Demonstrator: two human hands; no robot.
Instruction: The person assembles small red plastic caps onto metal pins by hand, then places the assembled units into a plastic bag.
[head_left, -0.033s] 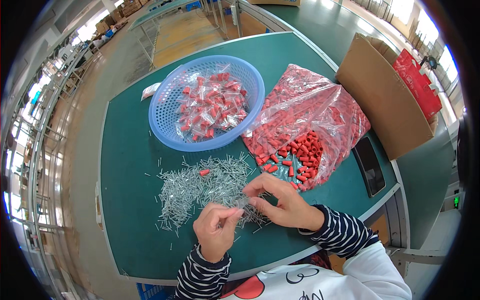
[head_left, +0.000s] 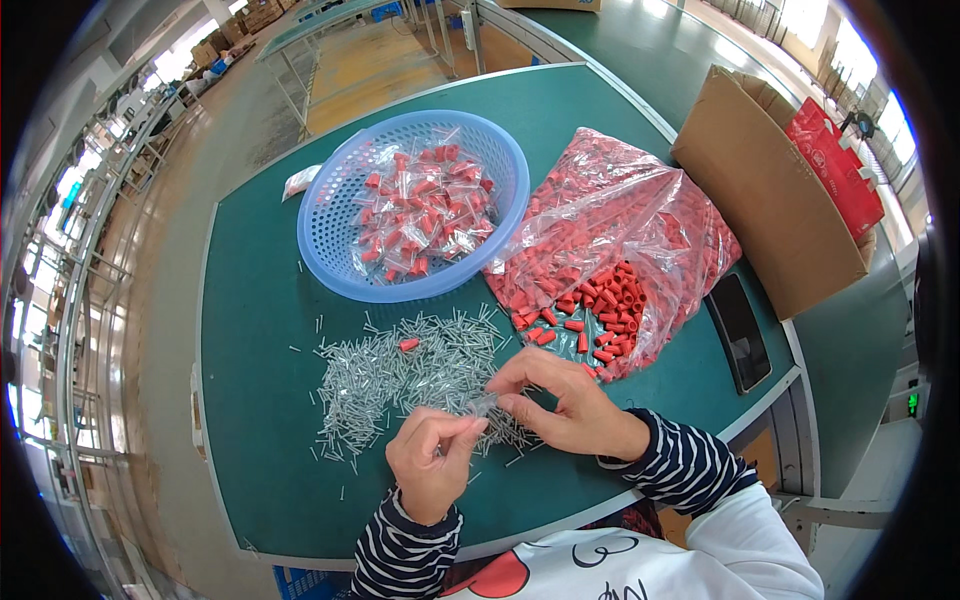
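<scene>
My left hand (head_left: 433, 460) and my right hand (head_left: 568, 405) pinch a small clear plastic bag (head_left: 483, 405) between them, just above the near right part of a loose pile of small silver screws (head_left: 365, 400). What the bag holds, if anything, is too small to make out. On top of the screws rests a single red tapered cap (head_left: 409, 344). Beyond my right hand lies a large clear bag (head_left: 640, 215) full of red caps, its near end open. Several loose caps (head_left: 610, 300) show in and around that opening.
A blue perforated basket (head_left: 325, 245) behind the screws holds several small filled bags (head_left: 425, 210). A phone (head_left: 738, 330) lies at the green table's (head_left: 265, 430) right edge. Beside it stands a cardboard box (head_left: 760, 190) with a red bag (head_left: 835, 165). A small packet (head_left: 300, 181) sits left of the basket.
</scene>
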